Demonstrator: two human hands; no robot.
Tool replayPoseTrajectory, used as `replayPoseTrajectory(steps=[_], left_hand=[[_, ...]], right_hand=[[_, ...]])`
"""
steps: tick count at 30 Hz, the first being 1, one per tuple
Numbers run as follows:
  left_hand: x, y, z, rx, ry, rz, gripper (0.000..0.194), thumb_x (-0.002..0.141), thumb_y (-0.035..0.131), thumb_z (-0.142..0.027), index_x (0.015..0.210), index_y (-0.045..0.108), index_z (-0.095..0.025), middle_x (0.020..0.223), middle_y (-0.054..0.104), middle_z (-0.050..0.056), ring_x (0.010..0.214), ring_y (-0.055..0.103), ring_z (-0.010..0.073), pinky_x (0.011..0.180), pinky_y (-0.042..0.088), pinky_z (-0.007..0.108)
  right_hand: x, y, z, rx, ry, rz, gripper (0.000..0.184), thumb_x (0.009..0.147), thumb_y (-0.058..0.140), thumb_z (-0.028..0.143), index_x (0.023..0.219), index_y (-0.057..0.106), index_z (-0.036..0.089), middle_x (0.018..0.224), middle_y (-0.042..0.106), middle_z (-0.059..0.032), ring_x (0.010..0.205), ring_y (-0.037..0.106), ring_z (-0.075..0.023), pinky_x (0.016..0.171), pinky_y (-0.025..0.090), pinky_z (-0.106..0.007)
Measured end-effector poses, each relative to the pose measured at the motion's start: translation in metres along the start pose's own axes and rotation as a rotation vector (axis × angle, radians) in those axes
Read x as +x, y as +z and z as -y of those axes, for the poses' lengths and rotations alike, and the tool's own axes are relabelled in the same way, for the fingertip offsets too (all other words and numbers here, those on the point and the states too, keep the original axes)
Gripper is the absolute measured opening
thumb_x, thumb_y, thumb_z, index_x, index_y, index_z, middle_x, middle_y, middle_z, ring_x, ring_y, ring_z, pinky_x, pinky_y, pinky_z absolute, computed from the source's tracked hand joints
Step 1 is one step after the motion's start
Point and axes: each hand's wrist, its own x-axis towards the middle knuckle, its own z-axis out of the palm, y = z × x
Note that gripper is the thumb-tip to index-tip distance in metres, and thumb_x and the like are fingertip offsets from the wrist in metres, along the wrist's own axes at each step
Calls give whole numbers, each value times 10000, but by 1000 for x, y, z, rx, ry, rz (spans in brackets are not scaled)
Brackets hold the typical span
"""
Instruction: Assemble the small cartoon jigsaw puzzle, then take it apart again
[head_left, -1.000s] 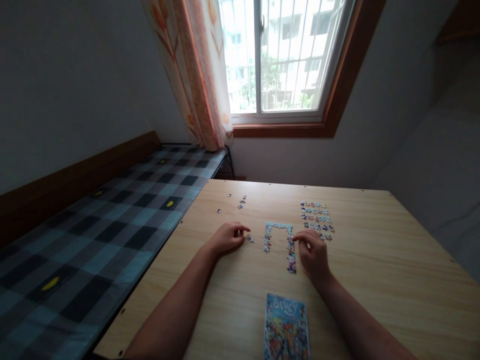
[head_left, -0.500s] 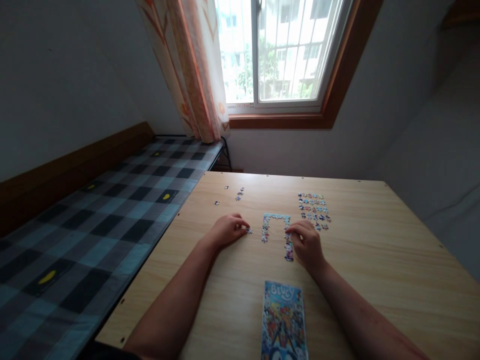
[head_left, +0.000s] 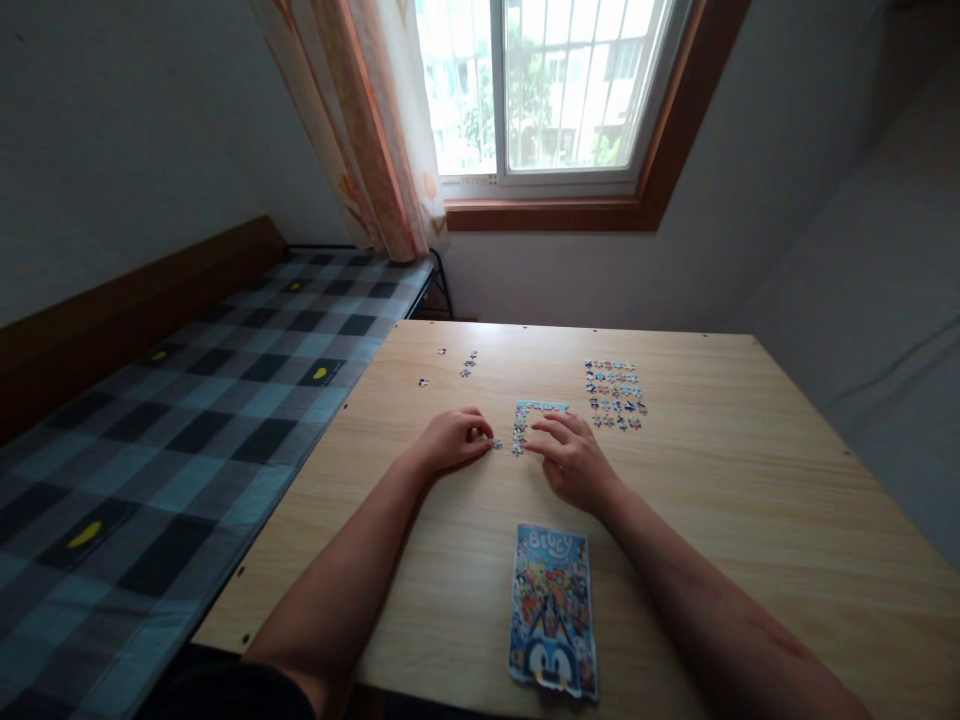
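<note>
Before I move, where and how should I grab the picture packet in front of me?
Pinch the near edge of the picture packet, probably from your own side. The packet looks flat on the table, but that edge is wavy and close to the table's front, so likely easier to get under. The far edge faces the puzzle and your right hand, with less room.

Only one word is big enough to read. It is on the packet (head_left: 553, 615) that lies on the table (head_left: 750, 500), and it looks like "BLUEY". The letters (head_left: 551, 543) are pale and fat, and they go across the top of the packet. The fourth one is a bit blurry. Small red marks (head_left: 478, 181) sit low on the white window frame (head_left: 566, 187), too tiny to read.
</note>
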Motion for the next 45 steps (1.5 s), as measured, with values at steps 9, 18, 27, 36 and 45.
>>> replayPoseTrajectory(steps=[9, 18, 27, 36, 45], left_hand=[[2, 8, -11, -174, 102, 11, 51, 783, 731, -208, 809, 775, -204, 836, 681, 12, 671, 580, 106, 649, 430, 223], [7, 28, -22, -96, 69, -46, 63, 820, 744, -277, 832, 781, -228, 870, 705, 18, 704, 621, 123, 669, 461, 231], [7, 29, -23, -30, 92, -69, 75, 838, 726, -270, 845, 799, -259, 877, 725, 9, 715, 642, 125, 685, 476, 230], [7, 33, -23, 43, 115, -71, 85, 853, 720, -309, 823, 777, -253, 879, 725, 7, 749, 644, 138, 689, 463, 244], [11, 26, -21, -200, 26, -138, 83, 850, 709, -252, 816, 748, -187, 790, 684, 21, 658, 568, 121, 650, 451, 241]], right_hand=[[1, 2, 3, -94, 38, 166, 479, 810, 560, 62, 1199, 722, 289, 1495, 513, -98, 1461, 345, -344, 1184, 182, -649], [1, 2, 3, -110, 73, 195, 485, 827, 555, 74, 1223, 717, 303, 1520, 490, -95, 1476, 321, -350, 1181, 190, -656], [2, 2, 3, -97, 85, 214, 497, 830, 545, 71, 1239, 715, 297, 1527, 487, -99, 1480, 316, -355, 1174, 225, -647], [3, 1, 5, -86, 81, 213, 492, 830, 546, 69, 1234, 718, 292, 1519, 497, -98, 1477, 322, -357, 1172, 236, -647], [1, 3, 3, -91, 43, 172, 501, 813, 548, 47, 1234, 709, 265, 1537, 470, -118, 1470, 337, -349, 1164, 275, -635]])
